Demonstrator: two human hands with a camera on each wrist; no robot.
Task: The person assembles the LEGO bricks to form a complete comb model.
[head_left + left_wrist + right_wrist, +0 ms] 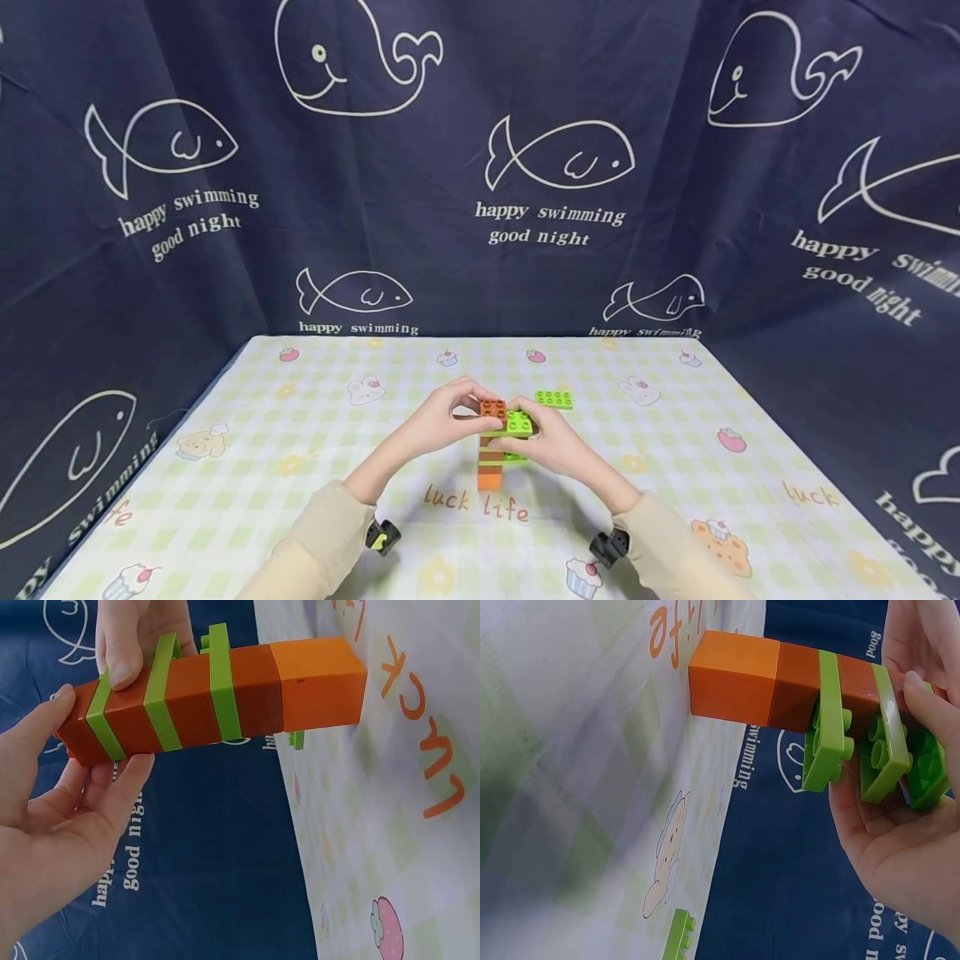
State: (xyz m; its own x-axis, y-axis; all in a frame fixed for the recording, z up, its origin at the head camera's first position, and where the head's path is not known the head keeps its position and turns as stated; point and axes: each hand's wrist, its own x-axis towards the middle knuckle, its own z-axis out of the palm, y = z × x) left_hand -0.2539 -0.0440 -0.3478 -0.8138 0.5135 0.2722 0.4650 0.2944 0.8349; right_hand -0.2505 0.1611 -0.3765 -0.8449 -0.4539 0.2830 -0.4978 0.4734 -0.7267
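Note:
A tower of building blocks point(491, 478) stands upright on the table. At its foot is an orange block point(322, 684), with reddish-brown blocks point(196, 697) and thin green plates point(826, 724) alternating above. The studded plates stick out to the right side. My left hand point(444, 418) pinches the topmost brown block point(492, 409) between thumb and fingers. From the other side my right hand point(553, 443) grips the upper tower, its thumb on a brown block beneath the top green plate point(520, 422) and its fingers behind the overhanging plates.
A loose green plate point(553, 400) with studs lies on the table behind the tower, to its right. The checked tablecloth point(262, 517) covers the table, and a dark blue curtain point(420, 208) hangs past the far edge and along the sides.

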